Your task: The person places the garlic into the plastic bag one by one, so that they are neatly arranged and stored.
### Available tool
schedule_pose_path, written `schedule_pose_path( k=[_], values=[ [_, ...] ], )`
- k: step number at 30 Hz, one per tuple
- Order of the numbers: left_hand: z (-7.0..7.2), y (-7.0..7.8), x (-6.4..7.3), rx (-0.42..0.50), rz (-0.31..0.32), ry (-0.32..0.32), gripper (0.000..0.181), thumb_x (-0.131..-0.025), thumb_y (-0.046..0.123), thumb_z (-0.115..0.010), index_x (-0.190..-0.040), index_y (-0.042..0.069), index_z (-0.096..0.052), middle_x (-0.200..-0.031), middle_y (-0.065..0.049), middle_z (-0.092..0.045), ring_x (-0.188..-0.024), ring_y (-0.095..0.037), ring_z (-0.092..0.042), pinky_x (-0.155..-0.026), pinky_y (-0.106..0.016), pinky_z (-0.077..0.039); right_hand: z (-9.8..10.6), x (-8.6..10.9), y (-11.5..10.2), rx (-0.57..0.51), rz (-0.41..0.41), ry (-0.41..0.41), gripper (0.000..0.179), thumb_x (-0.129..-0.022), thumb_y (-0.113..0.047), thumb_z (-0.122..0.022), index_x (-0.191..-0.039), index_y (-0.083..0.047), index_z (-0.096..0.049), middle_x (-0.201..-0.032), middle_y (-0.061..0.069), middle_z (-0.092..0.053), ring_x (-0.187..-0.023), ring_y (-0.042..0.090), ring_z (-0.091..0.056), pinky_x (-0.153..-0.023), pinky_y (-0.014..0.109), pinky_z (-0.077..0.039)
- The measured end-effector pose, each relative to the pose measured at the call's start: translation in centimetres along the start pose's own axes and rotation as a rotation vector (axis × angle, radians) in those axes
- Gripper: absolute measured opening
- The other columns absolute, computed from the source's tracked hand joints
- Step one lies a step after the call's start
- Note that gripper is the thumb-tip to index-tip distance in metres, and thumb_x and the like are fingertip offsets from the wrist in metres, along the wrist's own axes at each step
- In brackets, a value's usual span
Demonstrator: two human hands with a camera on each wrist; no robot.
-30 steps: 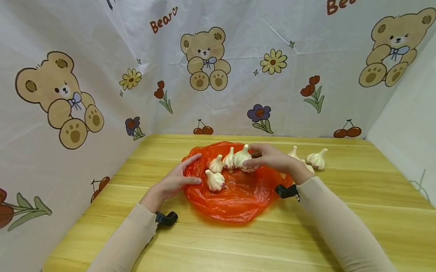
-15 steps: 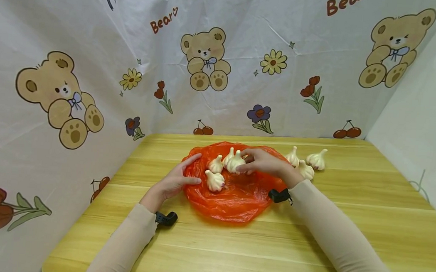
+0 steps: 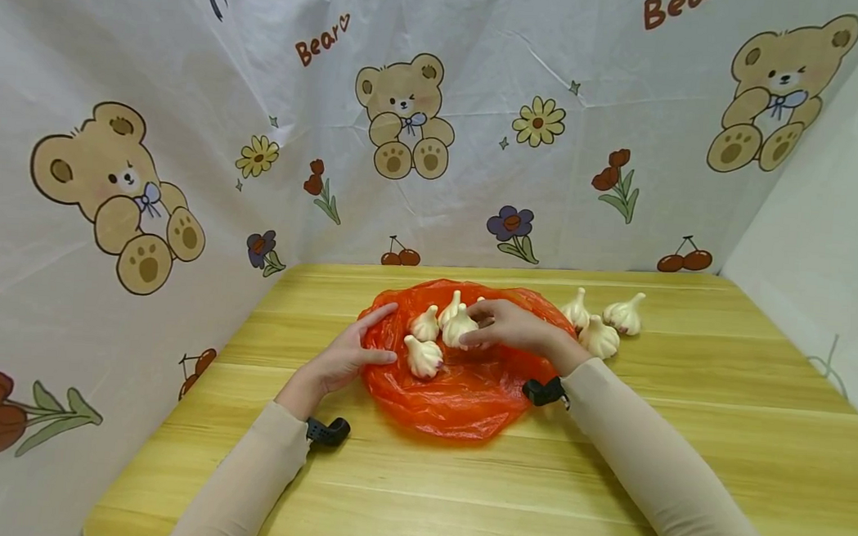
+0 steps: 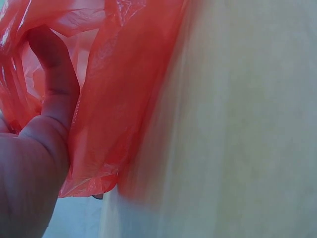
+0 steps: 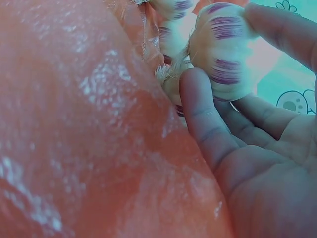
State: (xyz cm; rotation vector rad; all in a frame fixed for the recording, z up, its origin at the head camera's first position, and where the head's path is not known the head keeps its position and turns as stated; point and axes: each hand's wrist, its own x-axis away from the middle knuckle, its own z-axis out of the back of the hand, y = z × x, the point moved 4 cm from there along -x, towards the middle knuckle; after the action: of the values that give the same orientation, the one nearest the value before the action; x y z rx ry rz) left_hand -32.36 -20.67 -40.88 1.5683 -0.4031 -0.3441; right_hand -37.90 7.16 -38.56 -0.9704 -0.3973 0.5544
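In the head view a red plastic bag (image 3: 443,404) lies spread on the wooden table with several garlic bulbs inside. My right hand (image 3: 519,329) pinches one garlic bulb (image 3: 458,329) between thumb and fingers, low in the bag. The right wrist view shows this garlic bulb (image 5: 223,54) close to other bulbs. At the bag's left rim, my left hand (image 3: 341,359) has its fingers and thumb spread against the plastic. Its thumb (image 4: 57,74) reaches into the mouth of the bag in the left wrist view. One bulb behind my right fingers is mostly hidden.
Three garlic bulbs (image 3: 599,337) lie on the table (image 3: 414,505) to the right of the bag, just beyond my right wrist. A white bear-print sheet (image 3: 462,213) hangs behind and to the left. The right side has a plain white wall (image 3: 834,268).
My right hand has shifted left and slightly toward me, carrying the garlic bulb lower into the bag beside the others. The left hand has stayed at the rim.
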Motion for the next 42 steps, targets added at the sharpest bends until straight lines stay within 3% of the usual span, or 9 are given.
schedule_pose_path(
  k=[16,20,25,31,36,42],
  values=[
    [-0.2,0.2,0.1,-0.003,0.002,-0.016,0.093,-0.090,-0.009,-0.067,-0.165,0.028,-0.024,-0.169,-0.011,-0.020,-0.140,-0.032,-0.048,-0.105,-0.045,-0.053,-1.0,-0.2,0.3,0.020,-0.047,0.006,0.072,-0.090,-0.035,-0.080,-0.148,-0.004,-0.050,-0.141,0.015,-0.059,-0.103,0.020,-0.069,-0.088,0.035,-0.062],
    [-0.2,0.3,0.1,0.002,0.005,-0.015,0.094,-0.090,-0.010,-0.066,-0.165,0.028,-0.024,-0.169,-0.011,-0.020,-0.139,-0.032,-0.048,-0.105,-0.045,-0.054,-1.1,-0.2,0.3,0.086,-0.034,0.029,0.067,-0.091,-0.035,-0.079,-0.144,-0.004,-0.053,-0.137,0.015,-0.062,-0.109,0.022,-0.066,-0.092,0.037,-0.060],
    [-0.1,0.2,0.1,0.005,0.007,-0.009,0.093,-0.090,-0.010,-0.066,-0.165,0.028,-0.024,-0.169,-0.011,-0.020,-0.140,-0.030,-0.047,-0.104,-0.043,-0.055,-1.3,-0.2,0.1,0.208,-0.021,0.062,0.062,-0.090,-0.038,-0.080,-0.139,-0.007,-0.059,-0.134,0.011,-0.066,-0.118,0.024,-0.063,-0.105,0.044,-0.053],
    [-0.1,0.2,0.1,0.002,0.001,-0.004,0.093,-0.090,-0.010,-0.066,-0.164,0.028,-0.025,-0.169,-0.010,-0.021,-0.142,-0.031,-0.045,-0.104,-0.040,-0.055,-1.6,-0.3,0.0,0.219,-0.017,0.055,0.057,-0.090,-0.038,-0.079,-0.136,-0.007,-0.062,-0.132,0.010,-0.067,-0.100,0.019,-0.067,-0.100,0.042,-0.054],
    [-0.1,0.4,0.0,-0.003,0.000,-0.001,0.093,-0.090,-0.009,-0.067,-0.164,0.029,-0.026,-0.169,-0.009,-0.021,-0.143,-0.031,-0.044,-0.104,-0.040,-0.055,-1.5,-0.2,-0.1,0.245,-0.028,0.067,0.060,-0.091,-0.042,-0.078,-0.138,-0.008,-0.062,-0.136,0.012,-0.066,-0.108,0.020,-0.067,-0.103,0.043,-0.053],
    [-0.2,0.2,0.1,-0.003,0.003,0.000,0.092,-0.091,-0.010,-0.065,-0.164,0.028,-0.025,-0.169,-0.010,-0.021,-0.142,-0.031,-0.045,-0.104,-0.040,-0.055,-1.8,-0.3,0.3,0.202,-0.036,0.052,0.052,-0.091,-0.039,-0.078,-0.131,-0.009,-0.066,-0.104,0.006,-0.072,-0.073,0.014,-0.067,-0.074,0.030,-0.057]
  ],
)
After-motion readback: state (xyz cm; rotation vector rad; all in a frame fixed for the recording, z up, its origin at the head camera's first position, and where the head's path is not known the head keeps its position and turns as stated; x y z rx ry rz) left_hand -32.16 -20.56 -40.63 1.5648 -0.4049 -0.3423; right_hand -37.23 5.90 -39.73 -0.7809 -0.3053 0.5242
